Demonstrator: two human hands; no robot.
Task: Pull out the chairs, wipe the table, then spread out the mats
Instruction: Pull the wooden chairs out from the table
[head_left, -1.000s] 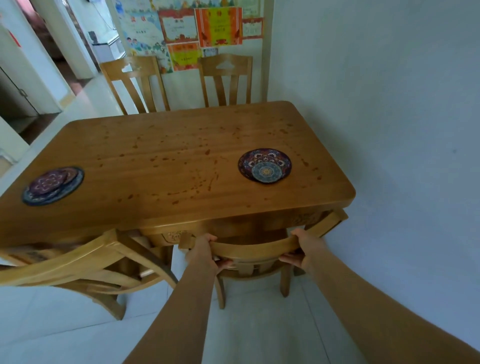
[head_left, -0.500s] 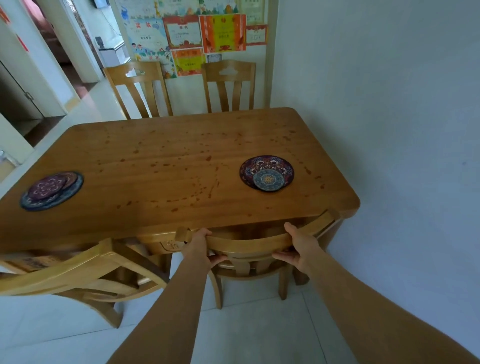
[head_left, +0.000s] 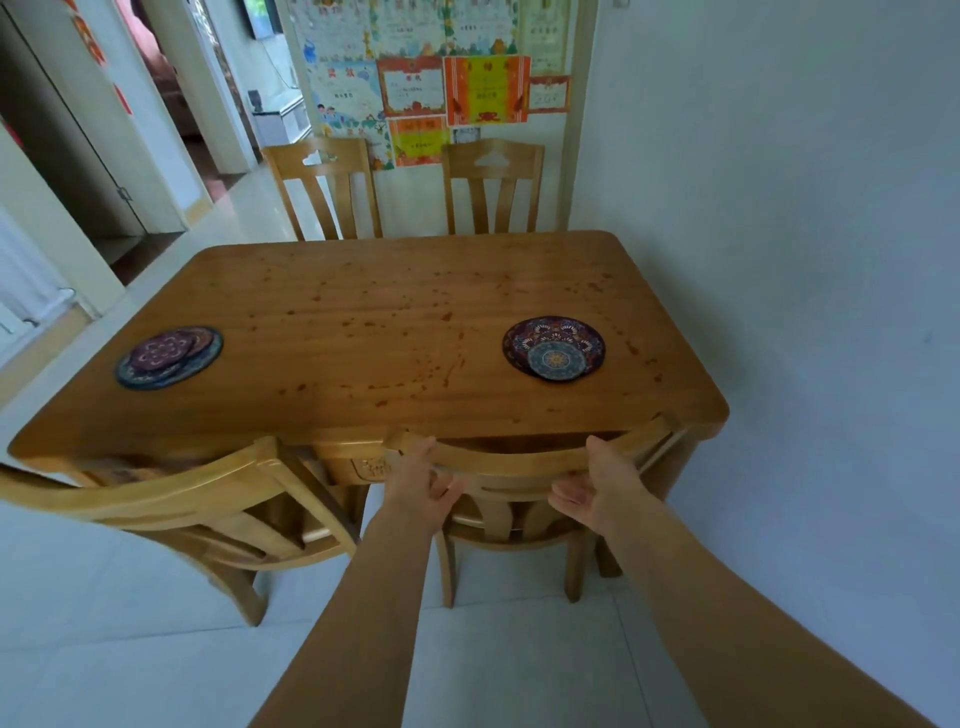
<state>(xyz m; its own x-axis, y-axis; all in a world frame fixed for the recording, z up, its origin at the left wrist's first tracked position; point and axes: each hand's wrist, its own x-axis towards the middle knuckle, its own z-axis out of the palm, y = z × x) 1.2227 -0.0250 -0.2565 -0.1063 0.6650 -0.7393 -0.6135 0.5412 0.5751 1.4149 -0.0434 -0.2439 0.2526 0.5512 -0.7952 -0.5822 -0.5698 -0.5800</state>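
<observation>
A wooden table (head_left: 363, 312) with reddish spots stands in front of me. Two stacks of round patterned mats lie on it, one at the left (head_left: 169, 357) and one at the right (head_left: 554, 349). The near right chair (head_left: 519, 460) has its back at the table's front edge. My left hand (head_left: 421, 478) holds the left part of its top rail, thumb on top and fingers beneath. My right hand (head_left: 602, 483) holds the right part the same way, its fingers only loosely curled under the rail.
The near left chair (head_left: 171, 493) stands angled out from the table. Two more chairs (head_left: 324, 187) (head_left: 491, 187) are at the far side, before a wall of posters. A white wall (head_left: 779, 260) runs close along the table's right. Tiled floor lies below me, and doorways open on the left.
My view has drawn back and lifted, so more of the far wall shows. Both hands stay on the chair's top rail, and the right hand's fingers have loosened.
</observation>
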